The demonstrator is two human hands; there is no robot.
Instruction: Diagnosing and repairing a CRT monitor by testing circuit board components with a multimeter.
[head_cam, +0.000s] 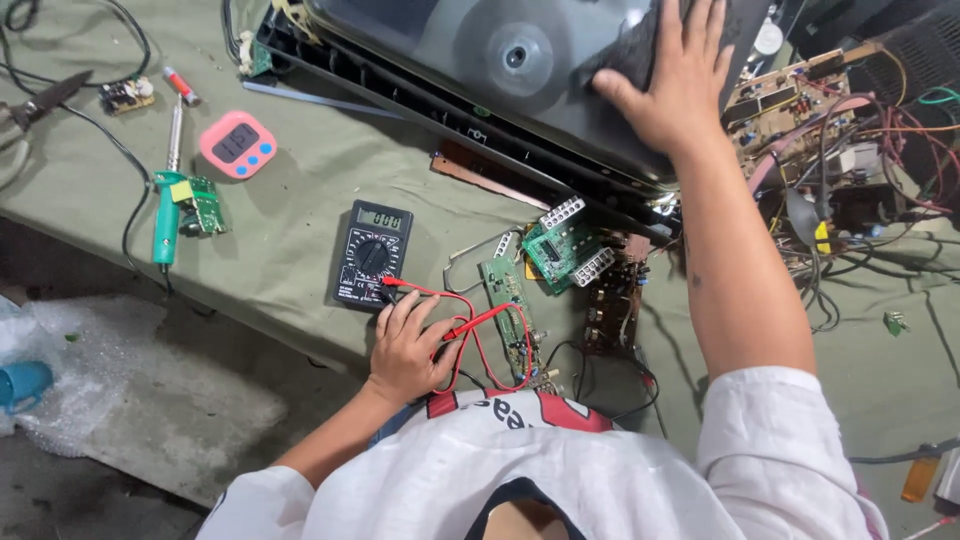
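My left hand (408, 345) rests at the table's near edge and grips a red multimeter probe (478, 321), its tip touching a long green circuit board (512, 310). Red leads loop from it back to the black digital multimeter (372, 253) just above the hand. My right hand (672, 75) reaches far forward and lies palm down on a dark cloth pad (630, 45) on top of the big grey picture tube (500, 60), fingers spread.
A green soldering iron (167, 205) with a small green board, a pink timer (238, 144) and scissors (35, 100) lie at the left. More circuit boards (560, 245) sit mid-table. A tangle of wires and a brown board (830, 130) crowd the right.
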